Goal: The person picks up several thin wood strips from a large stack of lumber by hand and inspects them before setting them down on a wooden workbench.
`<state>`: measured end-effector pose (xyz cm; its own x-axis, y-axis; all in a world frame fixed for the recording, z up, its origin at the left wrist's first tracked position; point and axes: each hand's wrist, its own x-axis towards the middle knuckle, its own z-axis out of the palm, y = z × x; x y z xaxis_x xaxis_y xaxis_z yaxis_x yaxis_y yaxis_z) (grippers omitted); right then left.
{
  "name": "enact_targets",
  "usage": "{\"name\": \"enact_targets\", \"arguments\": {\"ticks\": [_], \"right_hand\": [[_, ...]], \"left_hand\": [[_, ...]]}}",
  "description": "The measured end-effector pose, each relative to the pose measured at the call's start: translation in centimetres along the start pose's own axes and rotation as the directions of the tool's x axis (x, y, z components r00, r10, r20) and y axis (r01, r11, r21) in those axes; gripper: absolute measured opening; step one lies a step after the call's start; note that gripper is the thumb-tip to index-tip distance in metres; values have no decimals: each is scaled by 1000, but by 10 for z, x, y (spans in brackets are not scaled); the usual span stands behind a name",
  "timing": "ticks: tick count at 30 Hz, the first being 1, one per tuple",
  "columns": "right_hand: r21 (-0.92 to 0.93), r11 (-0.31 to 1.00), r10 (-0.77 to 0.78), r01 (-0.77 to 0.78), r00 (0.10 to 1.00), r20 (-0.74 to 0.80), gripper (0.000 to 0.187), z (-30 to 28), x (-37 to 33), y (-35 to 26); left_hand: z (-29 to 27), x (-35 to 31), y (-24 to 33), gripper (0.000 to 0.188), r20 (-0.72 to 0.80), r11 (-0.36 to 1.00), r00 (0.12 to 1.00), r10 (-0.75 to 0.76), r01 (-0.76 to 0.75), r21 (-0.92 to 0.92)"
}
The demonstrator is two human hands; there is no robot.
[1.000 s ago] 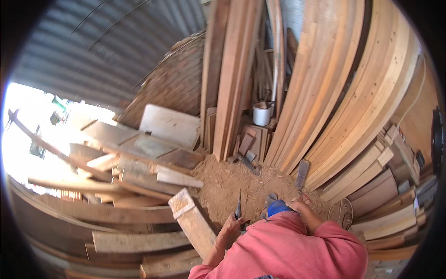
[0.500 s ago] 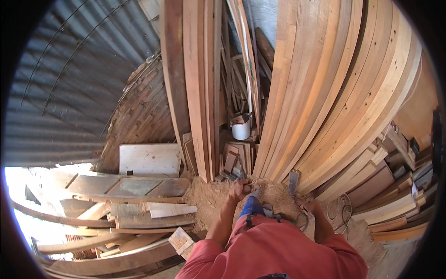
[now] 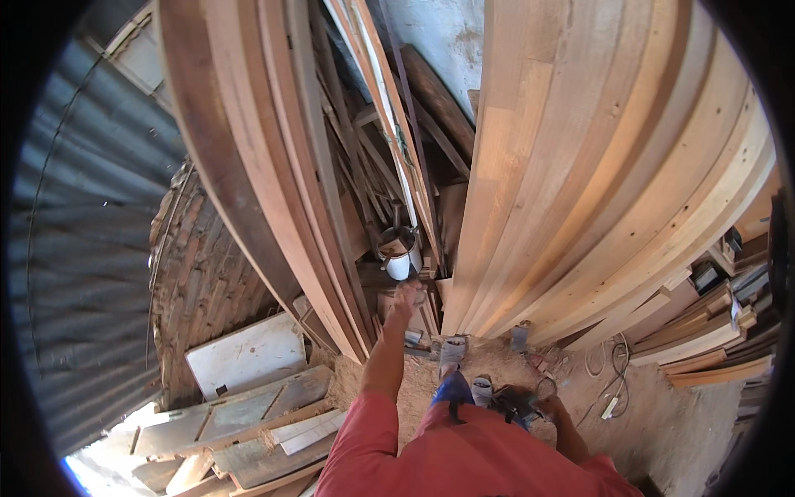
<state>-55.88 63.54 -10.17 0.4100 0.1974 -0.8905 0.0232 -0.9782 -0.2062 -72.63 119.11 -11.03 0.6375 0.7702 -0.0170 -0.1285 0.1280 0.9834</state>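
Note:
My left arm stretches forward, and my left hand [image 3: 409, 295] is just below a white pot [image 3: 399, 265] that holds pieces of wood. Small wooden boards [image 3: 426, 315] stand beside and behind this hand. Motion blur hides whether its fingers grip anything. Low at my right side, my right hand [image 3: 550, 407] is closed at the end of a dark, bulky tool [image 3: 515, 403], whose exact kind I cannot make out. The tool is next to my blue-clad leg, above the sawdust-covered floor.
Tall planks [image 3: 546, 182] lean on the right, and more boards [image 3: 265, 182] lean on the left. A white panel [image 3: 248, 354] and stacked timber [image 3: 224, 422] lie at the left. A looped cord [image 3: 617, 377] is on the floor at the right, near piled offcuts [image 3: 696, 335].
My left hand has moved forward from near my feet to just below the white pot. My view has tilted and shifted. The dark tool by my right hand now shows more plainly.

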Motion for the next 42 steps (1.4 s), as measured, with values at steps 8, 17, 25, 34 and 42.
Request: {"name": "enact_targets", "arguments": {"ticks": [8, 17, 25, 34, 42], "right_hand": [[346, 937, 33, -37, 999, 16, 32, 3, -40, -77], [240, 960, 118, -146, 985, 128, 40, 32, -19, -90], [340, 927, 159, -160, 987, 32, 35, 38, -23, -91], [400, 910, 99, -111, 994, 49, 32, 50, -23, -66], [426, 905, 23, 2, 998, -55, 29, 97, -38, -66]], "left_hand": [[-37, 135, -28, 12, -111, 662, 685, -720, 630, -406], [-80, 192, -66, 14, -27, 650, 717, -697, 614, -448], [-78, 222, -111, 23, -163, 654, 680, -715, 569, -498], [-89, 239, -125, 38, -53, 671, 827, -560, 416, -614], [-6, 82, -97, 15, -243, 591, 593, -768, 802, 90]]}}
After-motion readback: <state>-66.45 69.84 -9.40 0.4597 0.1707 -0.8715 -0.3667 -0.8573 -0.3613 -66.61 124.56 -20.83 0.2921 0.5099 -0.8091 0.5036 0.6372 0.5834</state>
